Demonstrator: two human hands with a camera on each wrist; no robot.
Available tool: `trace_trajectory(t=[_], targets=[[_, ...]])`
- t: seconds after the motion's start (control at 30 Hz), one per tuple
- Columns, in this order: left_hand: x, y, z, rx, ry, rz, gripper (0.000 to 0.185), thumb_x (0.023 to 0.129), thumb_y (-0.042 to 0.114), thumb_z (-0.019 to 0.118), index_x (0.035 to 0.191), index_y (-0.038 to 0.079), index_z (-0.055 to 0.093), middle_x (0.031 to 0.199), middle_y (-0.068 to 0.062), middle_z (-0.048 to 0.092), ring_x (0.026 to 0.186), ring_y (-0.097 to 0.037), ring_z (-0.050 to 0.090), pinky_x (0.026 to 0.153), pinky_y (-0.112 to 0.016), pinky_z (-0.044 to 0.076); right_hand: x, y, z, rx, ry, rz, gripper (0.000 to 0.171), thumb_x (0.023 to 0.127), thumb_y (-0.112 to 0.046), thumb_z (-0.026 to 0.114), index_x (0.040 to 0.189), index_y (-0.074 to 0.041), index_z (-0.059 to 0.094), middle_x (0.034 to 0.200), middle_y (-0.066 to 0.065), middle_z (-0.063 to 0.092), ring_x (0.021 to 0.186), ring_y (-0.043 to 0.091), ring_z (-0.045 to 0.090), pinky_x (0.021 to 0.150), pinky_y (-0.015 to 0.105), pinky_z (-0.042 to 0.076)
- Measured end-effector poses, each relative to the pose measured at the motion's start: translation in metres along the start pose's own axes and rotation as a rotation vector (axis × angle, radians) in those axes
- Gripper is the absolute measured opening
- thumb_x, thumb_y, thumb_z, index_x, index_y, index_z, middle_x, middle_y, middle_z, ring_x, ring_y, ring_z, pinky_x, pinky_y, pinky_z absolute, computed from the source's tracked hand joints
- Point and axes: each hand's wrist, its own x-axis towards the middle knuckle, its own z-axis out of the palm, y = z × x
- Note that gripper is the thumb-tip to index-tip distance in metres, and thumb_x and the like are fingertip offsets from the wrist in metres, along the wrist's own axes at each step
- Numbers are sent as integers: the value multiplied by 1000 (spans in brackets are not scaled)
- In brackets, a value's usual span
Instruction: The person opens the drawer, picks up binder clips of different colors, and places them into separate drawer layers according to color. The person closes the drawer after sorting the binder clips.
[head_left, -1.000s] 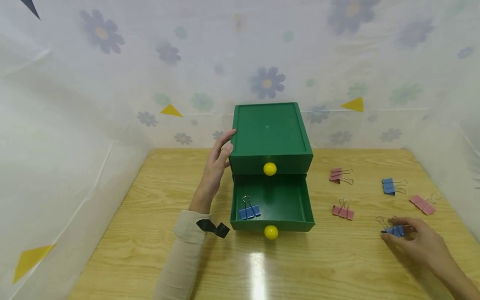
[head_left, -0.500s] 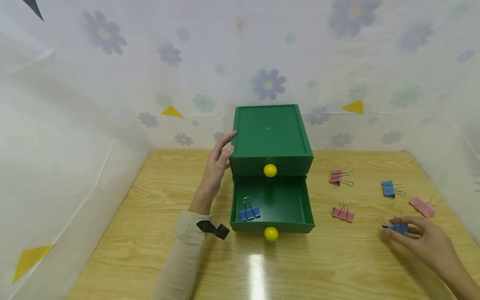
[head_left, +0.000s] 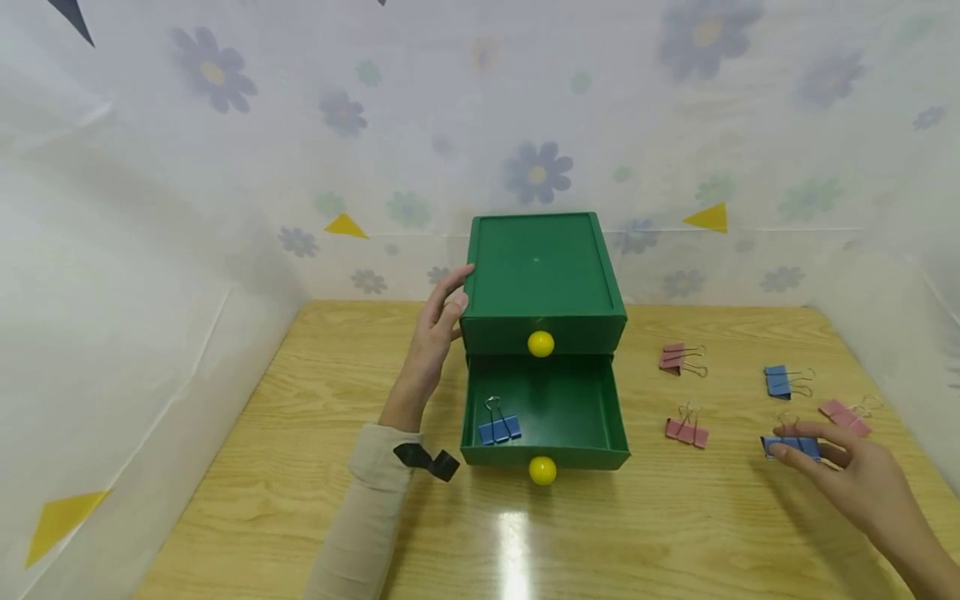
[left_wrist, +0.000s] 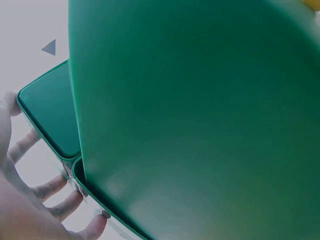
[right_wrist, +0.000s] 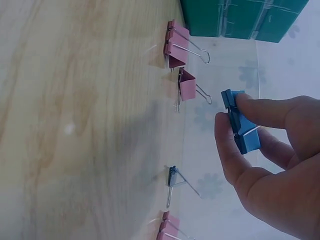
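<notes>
A green two-drawer box [head_left: 542, 271] stands at the middle of the wooden table [head_left: 300, 467]. Its lower drawer [head_left: 573, 404] is pulled out, and one blue binder clip [head_left: 497, 428] lies in the drawer's left front corner. My left hand [head_left: 441, 310] rests with straight fingers against the box's left side; in the left wrist view its fingertips [left_wrist: 57, 200] touch the green wall [left_wrist: 200, 125]. To the right, my right hand [head_left: 817, 450] pinches another blue binder clip [head_left: 787, 445] between thumb and fingers, held just above the table [right_wrist: 241, 121].
Loose clips lie right of the box: pink clips [head_left: 681, 358] [head_left: 686, 431] [head_left: 846, 416] and a blue clip [head_left: 780, 382]. Flowered sheets wall the table on the left, back and right. Yellow knobs [head_left: 542, 343] [head_left: 542, 470] stick out from both drawer fronts.
My right hand has closed its fingers on the blue clip and raised it slightly off the table. The left hand and the box have stayed put.
</notes>
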Motion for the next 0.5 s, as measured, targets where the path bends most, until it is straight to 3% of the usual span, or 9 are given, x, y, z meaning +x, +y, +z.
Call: trace_trajectory(t=[0.03,0.1,0.17,0.5], targets=[[0,0,0,-1,0,-3,49,107,33,45,156,25,46,158,2,38,143,-26,39,104,-69,38,0,-1,0,13,6,-14,26,90,-18,81,108,-1,74,104,-42,53,93,13,73,62,10,49],[-1,0,0,1,0,-8,49,107,33,45,155,26,46,158,2,38,142,-26,40,104,-68,39,0,-2,1,45,15,-34,25,90,-15,81,108,0,74,106,-42,54,90,-11,62,63,9,50],[-1,0,0,2,1,-12,48,107,33,45,155,26,46,158,3,39,142,-25,40,104,-67,39,1,-4,1,69,19,-49,24,91,-12,80,110,1,73,107,-41,54,89,-20,52,64,9,50],[0,0,0,2,4,-15,47,108,32,45,154,29,47,156,5,40,140,-24,43,105,-67,39,2,-22,-1,82,74,-90,25,91,-7,78,113,3,73,112,-29,52,88,-22,54,63,11,52]])
